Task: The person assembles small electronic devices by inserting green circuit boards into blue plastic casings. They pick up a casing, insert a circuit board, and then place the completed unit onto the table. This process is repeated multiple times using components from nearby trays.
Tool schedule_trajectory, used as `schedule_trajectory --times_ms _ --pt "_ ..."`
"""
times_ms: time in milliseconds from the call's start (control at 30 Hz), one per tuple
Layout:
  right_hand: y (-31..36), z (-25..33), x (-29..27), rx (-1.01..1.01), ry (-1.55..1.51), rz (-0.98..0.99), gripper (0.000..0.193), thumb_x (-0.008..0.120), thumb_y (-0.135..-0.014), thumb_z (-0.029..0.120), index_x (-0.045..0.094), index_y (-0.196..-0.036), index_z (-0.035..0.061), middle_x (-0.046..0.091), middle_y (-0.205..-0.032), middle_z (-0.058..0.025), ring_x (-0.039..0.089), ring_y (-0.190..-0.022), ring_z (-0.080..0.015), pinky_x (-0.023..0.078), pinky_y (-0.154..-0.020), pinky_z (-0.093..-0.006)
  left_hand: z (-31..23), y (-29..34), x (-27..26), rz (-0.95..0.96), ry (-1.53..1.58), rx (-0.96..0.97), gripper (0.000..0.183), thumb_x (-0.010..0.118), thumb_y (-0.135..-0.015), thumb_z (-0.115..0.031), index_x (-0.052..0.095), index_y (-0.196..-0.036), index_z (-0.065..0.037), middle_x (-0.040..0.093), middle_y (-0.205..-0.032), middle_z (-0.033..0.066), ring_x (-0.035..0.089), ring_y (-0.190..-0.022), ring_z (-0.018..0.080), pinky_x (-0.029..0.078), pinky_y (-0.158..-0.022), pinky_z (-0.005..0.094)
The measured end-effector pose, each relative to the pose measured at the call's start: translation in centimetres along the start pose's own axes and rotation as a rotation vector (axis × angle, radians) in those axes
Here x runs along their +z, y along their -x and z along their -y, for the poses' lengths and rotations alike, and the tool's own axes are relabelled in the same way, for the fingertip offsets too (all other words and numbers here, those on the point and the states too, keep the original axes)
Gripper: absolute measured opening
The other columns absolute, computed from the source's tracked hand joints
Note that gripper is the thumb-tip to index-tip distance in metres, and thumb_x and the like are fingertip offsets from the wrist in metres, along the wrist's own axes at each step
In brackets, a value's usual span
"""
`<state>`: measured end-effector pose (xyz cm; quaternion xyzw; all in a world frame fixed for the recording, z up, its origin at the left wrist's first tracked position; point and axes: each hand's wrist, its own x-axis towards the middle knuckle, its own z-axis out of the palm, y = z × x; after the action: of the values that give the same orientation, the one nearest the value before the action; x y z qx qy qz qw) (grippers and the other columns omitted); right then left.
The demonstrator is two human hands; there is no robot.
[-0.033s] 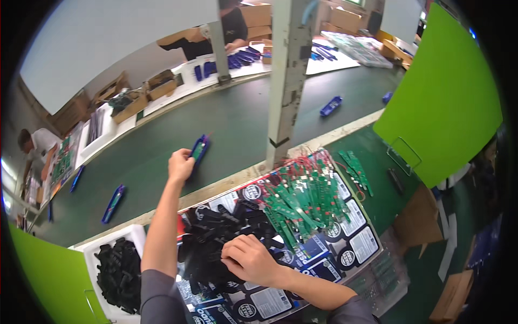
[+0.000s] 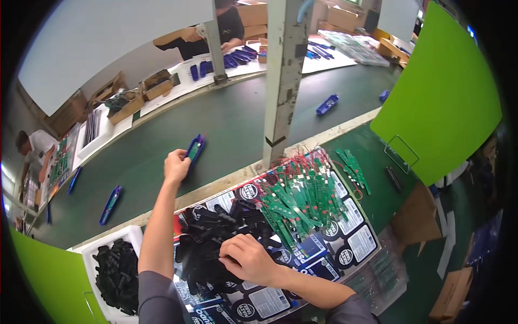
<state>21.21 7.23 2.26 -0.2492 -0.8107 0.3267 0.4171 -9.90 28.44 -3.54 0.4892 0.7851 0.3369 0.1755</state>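
Observation:
My left hand (image 2: 176, 166) reaches over the dark green belt, its fingers closed on the near end of a long blue plastic casing (image 2: 195, 150). A green circuit board sits inside that casing, and red wire shows at its far end. My right hand (image 2: 250, 259) is over a heap of black plastic parts (image 2: 208, 232), its fingers curled together. What they hold, if anything, is hidden. Right of the heap lies a pile of green circuit boards (image 2: 302, 202) with red wires, on a printed cardboard sheet (image 2: 264, 302).
A white foam box (image 2: 134, 237) of black parts stands at the lower left. More blue casings (image 2: 111, 205) lie on the belt (image 2: 243, 116). A pale post (image 2: 281, 81) rises at the belt's near edge. Green panels (image 2: 437, 102) flank the place. Co-workers sit across the belt.
The whole view has shifted slightly to the left. My left hand keeps its hold on the blue casing, and my right hand stays over the black parts.

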Motion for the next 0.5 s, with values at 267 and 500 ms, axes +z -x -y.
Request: schedule_trajectory --times_ms 267,500 --pt "-1.0 -0.4 -1.8 0.272 -0.251 -0.169 0.027 0.071 -0.084 -0.006 0.076 -0.109 0.0038 0.065 -0.102 -0.0099 0.065 -0.086 -0.0196 0.055 -0.075 -0.0302 -0.6 2.9 -2.1 -0.189 -0.202 0.259 0.037 0.07 -0.095 -0.025 0.069 -0.127 -0.009 0.073 -0.115 0.0154 0.069 -0.111 0.0364 0.054 -0.095 0.0482" --pt "-0.5 -1.5 -0.6 0.437 -0.559 -0.331 0.025 0.067 -0.088 -0.015 0.069 -0.108 -0.0005 0.061 -0.112 -0.0036 0.06 -0.085 -0.0072 0.051 -0.073 -0.0239 -5.1 14.1 -8.0 0.104 0.149 0.464 0.025 0.071 -0.098 -0.014 0.075 -0.119 0.0 0.076 -0.098 0.0091 0.068 -0.084 0.0141 0.055 -0.075 0.0309"
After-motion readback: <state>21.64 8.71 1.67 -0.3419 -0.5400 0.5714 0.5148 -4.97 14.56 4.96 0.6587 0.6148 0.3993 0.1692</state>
